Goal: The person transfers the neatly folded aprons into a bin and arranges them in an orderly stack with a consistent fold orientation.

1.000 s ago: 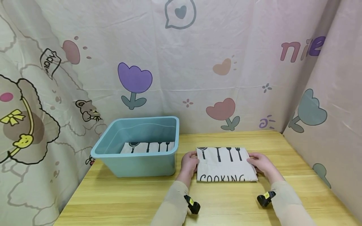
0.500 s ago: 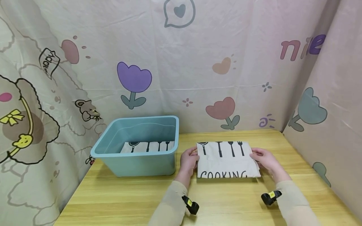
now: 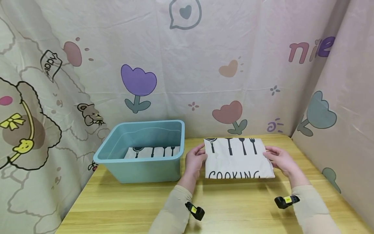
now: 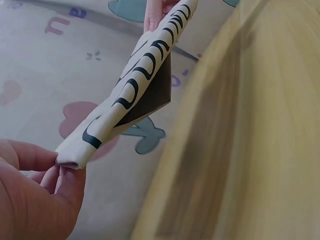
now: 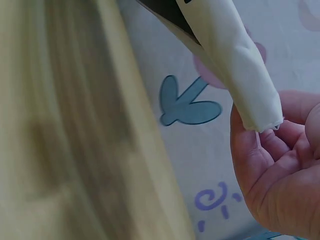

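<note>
A folded white cloth (image 3: 237, 159), printed with black kitchen utensils and the word COOKING, is held up above the table by both hands. My left hand (image 3: 195, 160) pinches its left edge, the thumb on the upper face. At the opposite edge, my right hand (image 3: 281, 159) grips the cloth the same way. From the left wrist view, the folded layers of the cloth (image 4: 132, 92) show a dark gap beneath the lettering. In the right wrist view the cloth's rolled end (image 5: 250, 95) lies between thumb and fingers.
A blue plastic bin (image 3: 143, 170) stands on the wooden table (image 3: 122, 208) to the left of my hands. Inside it lies another white cloth (image 3: 156, 152) with the same utensil print. A printed curtain (image 3: 187, 65) hangs behind and along both sides.
Both hands have lifted the cloth off the table, raising it up and slightly to the right. The bin and the cloth inside it have stayed in place.
</note>
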`<move>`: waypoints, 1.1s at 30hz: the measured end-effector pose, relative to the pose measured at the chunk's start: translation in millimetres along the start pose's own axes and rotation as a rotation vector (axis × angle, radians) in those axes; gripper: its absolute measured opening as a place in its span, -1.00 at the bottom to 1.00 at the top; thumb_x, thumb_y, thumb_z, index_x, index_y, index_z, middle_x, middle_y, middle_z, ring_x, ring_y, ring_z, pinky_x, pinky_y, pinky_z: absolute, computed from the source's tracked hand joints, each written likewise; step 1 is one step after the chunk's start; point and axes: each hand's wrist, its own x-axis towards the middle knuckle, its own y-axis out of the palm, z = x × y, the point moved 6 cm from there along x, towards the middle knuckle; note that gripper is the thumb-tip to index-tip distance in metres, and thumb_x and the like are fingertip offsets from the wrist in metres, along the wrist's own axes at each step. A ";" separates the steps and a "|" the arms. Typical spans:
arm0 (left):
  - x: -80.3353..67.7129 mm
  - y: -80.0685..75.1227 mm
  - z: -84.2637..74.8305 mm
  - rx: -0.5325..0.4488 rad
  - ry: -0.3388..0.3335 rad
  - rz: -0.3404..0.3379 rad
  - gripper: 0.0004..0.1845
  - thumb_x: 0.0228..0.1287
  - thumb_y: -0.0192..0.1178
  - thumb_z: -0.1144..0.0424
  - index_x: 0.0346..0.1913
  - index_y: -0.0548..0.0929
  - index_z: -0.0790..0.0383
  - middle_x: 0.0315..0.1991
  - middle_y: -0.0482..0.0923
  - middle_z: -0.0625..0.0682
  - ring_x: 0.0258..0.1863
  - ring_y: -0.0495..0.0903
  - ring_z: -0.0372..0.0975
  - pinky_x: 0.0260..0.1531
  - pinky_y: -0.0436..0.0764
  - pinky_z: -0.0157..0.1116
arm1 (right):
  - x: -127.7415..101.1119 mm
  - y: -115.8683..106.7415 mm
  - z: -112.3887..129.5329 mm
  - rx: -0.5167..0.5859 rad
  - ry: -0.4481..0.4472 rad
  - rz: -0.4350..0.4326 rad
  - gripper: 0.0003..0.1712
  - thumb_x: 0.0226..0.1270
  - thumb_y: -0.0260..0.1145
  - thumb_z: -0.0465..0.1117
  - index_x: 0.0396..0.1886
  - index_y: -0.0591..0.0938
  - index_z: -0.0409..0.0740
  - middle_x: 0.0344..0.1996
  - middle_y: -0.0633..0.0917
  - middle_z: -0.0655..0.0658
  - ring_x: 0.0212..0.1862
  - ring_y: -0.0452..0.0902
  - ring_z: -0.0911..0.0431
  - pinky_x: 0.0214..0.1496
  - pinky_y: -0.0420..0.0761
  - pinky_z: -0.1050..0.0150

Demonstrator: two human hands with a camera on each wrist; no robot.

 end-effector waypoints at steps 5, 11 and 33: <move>-7.2 1.7 -16.2 -0.007 0.030 0.015 -0.47 0.20 0.24 0.54 0.22 0.64 0.09 -0.14 0.62 0.05 -0.16 0.57 -0.14 -0.25 0.63 -0.19 | -3.8 -6.3 18.5 0.023 -0.054 0.012 -0.31 0.52 0.13 -0.27 0.39 0.09 -0.65 -0.26 0.60 0.15 -0.24 0.56 0.32 -0.19 0.66 0.32; -19.1 5.1 -38.9 -0.091 0.075 0.073 -0.48 0.19 0.22 0.57 0.22 0.64 0.14 -0.18 0.61 0.07 -0.21 0.59 -0.17 -0.28 0.68 -0.19 | -8.7 -17.0 37.8 0.061 -0.132 0.007 -0.51 0.50 0.15 -0.32 0.27 0.35 -0.56 -0.31 0.63 0.20 -0.28 0.59 0.30 -0.26 0.67 0.34; -43.6 -19.8 -104.6 -0.106 0.208 0.118 -0.51 0.27 0.26 0.51 0.22 0.64 0.05 -0.07 0.66 0.10 -0.10 0.63 -0.12 -0.18 0.70 -0.15 | -17.9 -7.4 86.3 0.213 -0.249 0.032 -0.69 0.46 0.21 -0.34 -0.06 0.60 0.24 -0.24 0.68 0.14 -0.25 0.62 0.27 -0.26 0.67 0.36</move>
